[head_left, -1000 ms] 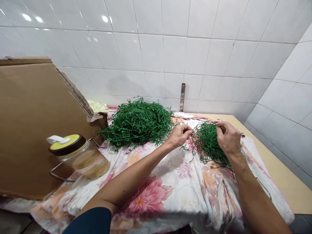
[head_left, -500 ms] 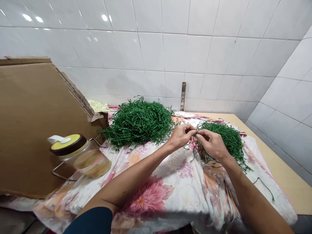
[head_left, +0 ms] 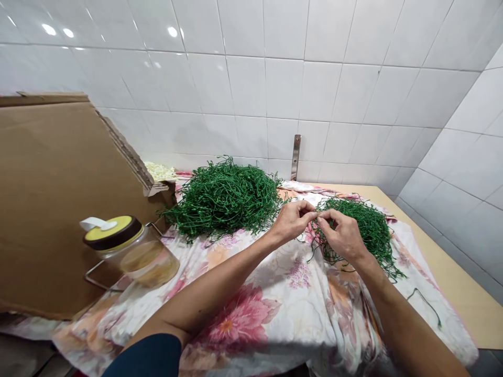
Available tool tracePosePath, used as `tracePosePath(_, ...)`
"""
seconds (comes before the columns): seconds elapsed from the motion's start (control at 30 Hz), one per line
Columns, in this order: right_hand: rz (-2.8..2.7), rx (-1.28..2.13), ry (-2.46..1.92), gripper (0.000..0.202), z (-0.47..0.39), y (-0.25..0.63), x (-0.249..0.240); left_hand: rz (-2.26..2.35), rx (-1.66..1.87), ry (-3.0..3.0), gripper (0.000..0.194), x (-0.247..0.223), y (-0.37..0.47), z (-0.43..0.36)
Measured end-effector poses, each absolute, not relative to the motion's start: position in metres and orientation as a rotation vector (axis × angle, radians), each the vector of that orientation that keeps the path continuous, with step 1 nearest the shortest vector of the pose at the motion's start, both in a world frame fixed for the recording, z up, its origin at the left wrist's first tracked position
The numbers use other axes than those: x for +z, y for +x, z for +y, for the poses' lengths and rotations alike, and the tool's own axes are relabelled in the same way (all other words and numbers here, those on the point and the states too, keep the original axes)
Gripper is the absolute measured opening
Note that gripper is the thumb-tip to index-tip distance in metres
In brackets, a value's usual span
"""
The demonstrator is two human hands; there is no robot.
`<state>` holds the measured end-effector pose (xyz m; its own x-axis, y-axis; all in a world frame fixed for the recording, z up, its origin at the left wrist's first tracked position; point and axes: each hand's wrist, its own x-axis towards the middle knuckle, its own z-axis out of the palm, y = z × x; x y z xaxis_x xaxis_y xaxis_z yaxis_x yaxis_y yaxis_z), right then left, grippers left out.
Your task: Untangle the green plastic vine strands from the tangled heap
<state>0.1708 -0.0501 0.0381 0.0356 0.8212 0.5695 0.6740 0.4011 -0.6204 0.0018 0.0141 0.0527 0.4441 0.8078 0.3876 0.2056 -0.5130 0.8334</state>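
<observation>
My left hand [head_left: 293, 220] and my right hand [head_left: 341, 230] meet fingertip to fingertip over the cloth, each with thumb and forefinger pinched. Whatever lies between the fingertips is too small to make out. Just behind and beneath my right hand is the smaller pile of thin green stems [head_left: 367, 225]. A larger heap of the same green stems [head_left: 230, 196] lies to the left of my left hand, near the wall. One loose stem [head_left: 428, 303] rests on the cloth at the right, near my right forearm.
A floral cloth [head_left: 251, 314] covers most of the wooden table [head_left: 451, 277]. At the left stand a cardboard box [head_left: 47, 199] and a jar with a yellow and brown lid [head_left: 149, 262]. Pale pieces [head_left: 159, 172] lie behind the box. A white tiled wall rises behind.
Both hands remain together in nearly the same place, with only slight finger movement. The whole view has shifted very slightly.
</observation>
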Motion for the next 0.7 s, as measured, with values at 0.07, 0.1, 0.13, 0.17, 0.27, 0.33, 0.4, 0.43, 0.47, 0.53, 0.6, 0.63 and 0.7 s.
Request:
tracePosePath(0.07,-1.675,0.176,-1.310,0.016,-0.0500,0.1679,0.0364,0.869,1.072,2.019,0.017,0.0548,0.0016,0.0106)
tracePosePath(0.1,-1.662,0.176,-1.307,0.015,-0.0498,0.1665,0.0355,0.873,1.079,2.054,0.016,0.0557,0.0015,0.0088)
tracePosePath(0.13,-1.643,0.181,-1.310,0.015,-0.0496,0.1652,0.0346,0.874,1.084,2.094,0.015,0.0562,0.0014,0.0071)
tracePosePath(0.17,-1.620,0.192,-1.315,0.014,-0.0494,0.1641,0.0339,0.872,1.086,2.132,0.015,0.0565,0.0013,0.0058)
tracePosePath(0.27,-1.552,0.264,-1.319,0.015,-0.0488,0.1627,0.0328,0.877,1.087,2.210,0.016,0.0557,0.0009,0.0042)
tracePosePath(0.33,-1.507,0.324,-1.313,0.016,-0.0482,0.1628,0.0326,0.894,1.084,2.230,0.016,0.0549,0.0007,0.0046)
tracePosePath(0.4,-1.472,0.376,-1.296,0.017,-0.0472,0.1633,0.0322,0.915,1.079,2.236,0.015,0.0546,0.0004,0.0055)
tracePosePath(0.43,-1.461,0.399,-1.282,0.016,-0.0465,0.1636,0.0317,0.926,1.072,2.235,0.015,0.0547,0.0002,0.0060)
tracePosePath(0.47,-1.457,0.420,-1.267,0.017,-0.0459,0.1639,0.0312,0.940,1.064,2.233,0.015,0.0549,0.0001,0.0066)
tracePosePath(0.53,-1.465,0.425,-1.248,0.018,-0.0448,0.1643,0.0300,0.970,1.038,2.222,0.016,0.0556,-0.0003,0.0080)
tracePosePath(0.6,-1.485,0.371,-1.259,0.018,-0.0443,0.1647,0.0293,1.004,0.999,2.204,0.017,0.0562,-0.0009,0.0097)
tracePosePath(0.63,-1.497,0.335,-1.273,0.018,-0.0443,0.1649,0.0292,1.019,0.981,2.191,0.018,0.0564,-0.0012,0.0106)
tracePosePath(0.7,-1.519,0.283,-1.300,0.017,-0.0445,0.1652,0.0292,1.047,0.955,2.152,0.020,0.0563,-0.0015,0.0123)
